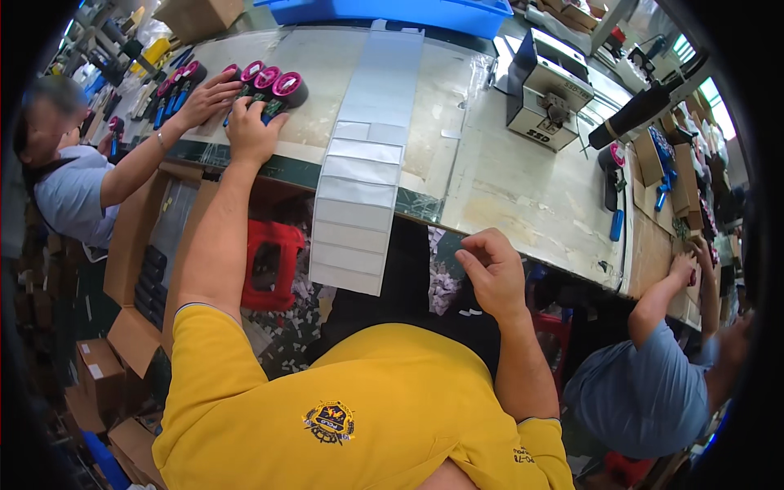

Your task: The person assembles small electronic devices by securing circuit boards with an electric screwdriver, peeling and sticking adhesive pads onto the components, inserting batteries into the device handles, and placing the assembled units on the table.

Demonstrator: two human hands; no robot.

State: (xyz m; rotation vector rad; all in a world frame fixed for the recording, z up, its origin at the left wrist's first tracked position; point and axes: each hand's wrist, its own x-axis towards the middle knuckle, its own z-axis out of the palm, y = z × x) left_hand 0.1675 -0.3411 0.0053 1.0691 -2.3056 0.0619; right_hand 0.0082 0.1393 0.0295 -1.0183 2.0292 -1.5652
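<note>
My left hand (pixel 255 132) is stretched to the table's far left, its fingers and thumb closed around a blue cylinder (pixel 270 111) wired to a small green circuit board. Right beside it stand several black round parts with pink faces (pixel 288 85). A co-worker's hand (pixel 206 100) rests just left of mine, over the same group. My right hand (pixel 493 276) hovers off the table's front edge, fingers loosely curled and thumb a little apart, with nothing visible in it. Between my arms a long strip of blank silver-white labels (pixel 357 186) runs across the table and hangs over its edge.
A white and black boxy machine (pixel 549 90) stands at the back right. At the back is a blue bin (pixel 392 11). A red stool (pixel 272 265) and paper scraps lie below. An open carton (pixel 135 273) sits left; another person (pixel 645 384) works at right.
</note>
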